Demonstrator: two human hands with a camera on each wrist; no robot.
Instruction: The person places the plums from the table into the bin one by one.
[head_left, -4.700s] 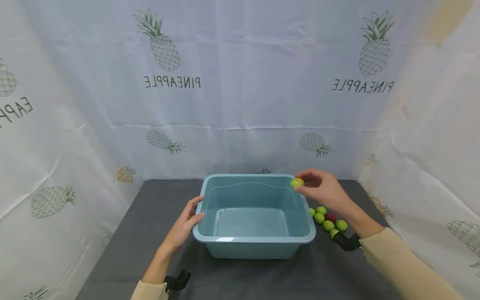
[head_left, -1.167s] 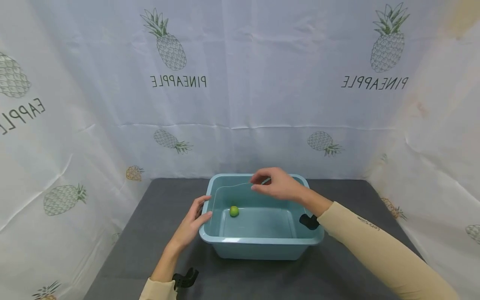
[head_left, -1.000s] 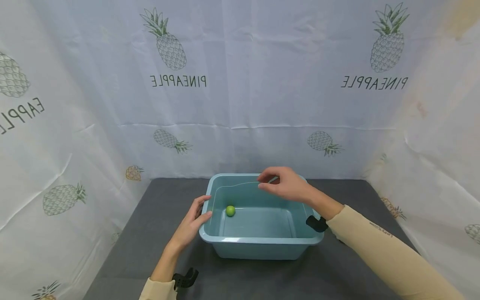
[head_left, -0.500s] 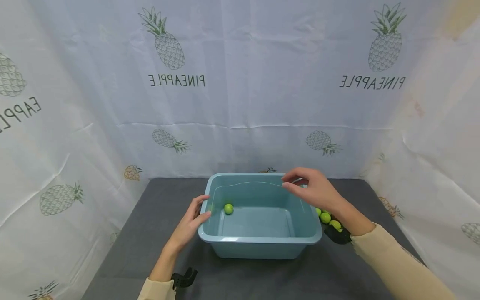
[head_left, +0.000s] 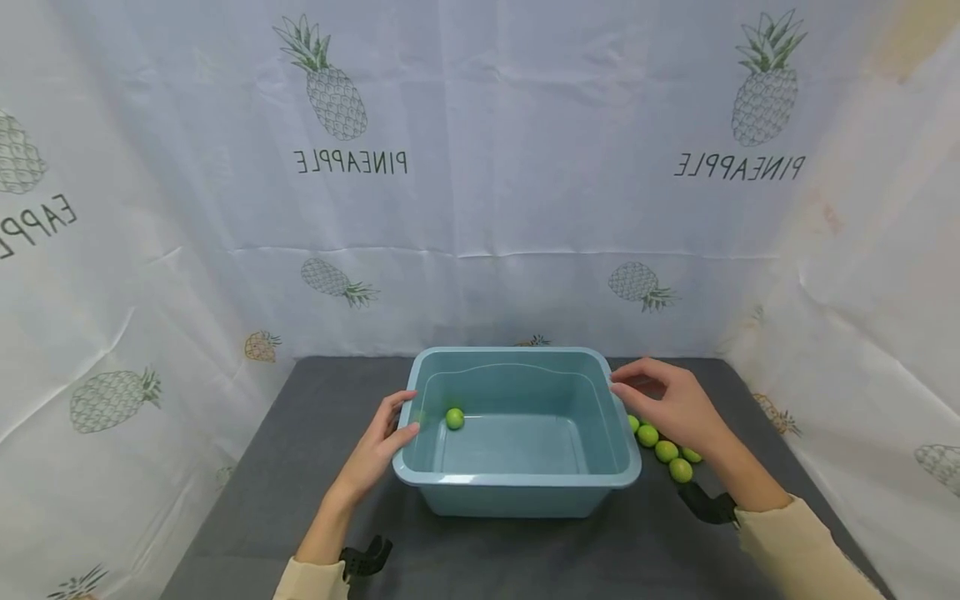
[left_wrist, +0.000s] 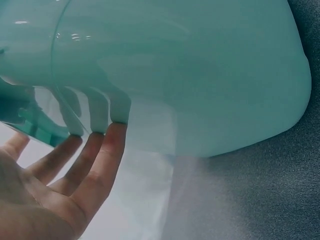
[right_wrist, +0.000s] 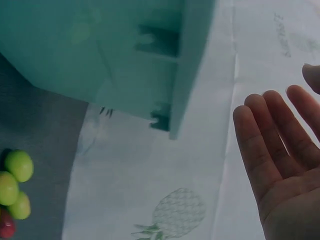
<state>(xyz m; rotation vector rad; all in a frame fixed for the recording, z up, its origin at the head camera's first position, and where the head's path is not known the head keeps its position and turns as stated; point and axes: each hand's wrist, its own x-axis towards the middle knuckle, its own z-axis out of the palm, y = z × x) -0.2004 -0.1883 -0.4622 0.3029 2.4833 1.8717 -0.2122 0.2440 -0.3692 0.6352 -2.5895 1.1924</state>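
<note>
A light blue plastic basin (head_left: 517, 480) stands on the dark cloth. Inside, near its left wall, lies one small round green fruit (head_left: 454, 418). My left hand (head_left: 375, 442) holds the basin's left side, thumb over the rim; the left wrist view has its fingertips (left_wrist: 117, 130) against the outer wall. Over the right rim is my right hand (head_left: 667, 404), fingers loosely bent, nothing between them. Its fingers (right_wrist: 257, 150) look relaxed in the right wrist view. Below it, right of the basin, several green fruits (head_left: 666, 452) lie together with a red fruit (right_wrist: 6, 225), which my hand hides from the head view.
Dark cloth (head_left: 255, 500) covers the table around the basin. White curtains (head_left: 517, 183) with pineapple prints hang behind and at both sides. Each wrist wears a black strap mount (head_left: 367, 557).
The green-yellow fruit my right hand pinched has been let go into the basin and rolled left. My right hand has moved back right and lower, uncovering the fruits. My left hand stays at the rim.
</note>
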